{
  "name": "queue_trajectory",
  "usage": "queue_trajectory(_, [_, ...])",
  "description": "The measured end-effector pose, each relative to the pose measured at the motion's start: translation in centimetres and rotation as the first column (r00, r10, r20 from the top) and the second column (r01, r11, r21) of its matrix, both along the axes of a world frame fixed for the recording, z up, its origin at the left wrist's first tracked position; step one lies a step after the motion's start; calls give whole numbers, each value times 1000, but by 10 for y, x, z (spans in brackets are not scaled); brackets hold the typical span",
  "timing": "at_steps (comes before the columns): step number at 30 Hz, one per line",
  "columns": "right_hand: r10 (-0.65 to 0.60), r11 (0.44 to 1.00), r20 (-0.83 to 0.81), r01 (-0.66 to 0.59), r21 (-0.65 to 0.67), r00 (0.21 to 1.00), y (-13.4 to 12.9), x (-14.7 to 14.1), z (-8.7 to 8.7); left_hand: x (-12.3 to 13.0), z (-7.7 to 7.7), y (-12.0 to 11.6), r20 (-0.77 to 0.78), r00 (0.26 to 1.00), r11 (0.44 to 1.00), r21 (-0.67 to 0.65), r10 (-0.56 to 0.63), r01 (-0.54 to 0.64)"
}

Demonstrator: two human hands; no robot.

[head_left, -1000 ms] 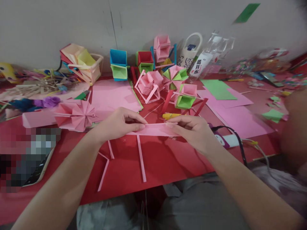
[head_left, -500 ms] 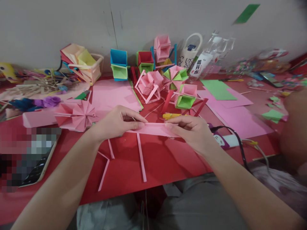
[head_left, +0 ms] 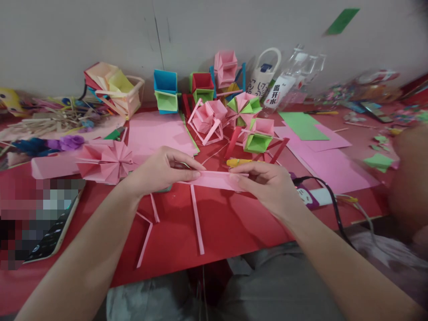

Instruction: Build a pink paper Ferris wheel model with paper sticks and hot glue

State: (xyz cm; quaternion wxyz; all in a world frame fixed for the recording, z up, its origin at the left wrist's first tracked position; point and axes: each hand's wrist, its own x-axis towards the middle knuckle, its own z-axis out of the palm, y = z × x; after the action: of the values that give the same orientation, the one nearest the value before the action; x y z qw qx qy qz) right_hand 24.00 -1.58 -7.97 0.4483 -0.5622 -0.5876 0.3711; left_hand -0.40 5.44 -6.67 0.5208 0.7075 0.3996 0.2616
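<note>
Between my two hands a strip of pink paper (head_left: 216,180) is stretched level above the red table, its upper edge folded over in a narrow band. My left hand (head_left: 167,171) pinches the strip's left part between thumb and fingers. At the other end, my right hand (head_left: 265,180) grips it the same way. Just behind the right fingertips lies a yellow tool (head_left: 238,162), partly hidden. Below the strip a narrow straight pink paper strip (head_left: 197,220) rests on the table, and a bent pink strip (head_left: 146,240) lies to its left.
Folded paper wheels, one of them pink and green (head_left: 257,136), stand behind my hands. A fan-folded pink paper piece (head_left: 107,161) and a phone (head_left: 50,232) lie left. Pink sheets (head_left: 337,167), a black cable (head_left: 334,209) and another person's arm (head_left: 409,178) are right.
Almost nothing differs. Both hands keep their pinch on the pink paper strip, with only tiny finger shifts, and the view has moved very slightly.
</note>
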Motion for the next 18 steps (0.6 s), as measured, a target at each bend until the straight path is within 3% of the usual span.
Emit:
queue_trajectory(13, [37,997,10,-37,61,999,1,-1,-1,2,-5,1,63,998,999,-12,31,-31])
queue_trajectory(18, [41,995,22,-42,85,999,0,-2,0,1,-8,2,81,996,999,-41,-28,31])
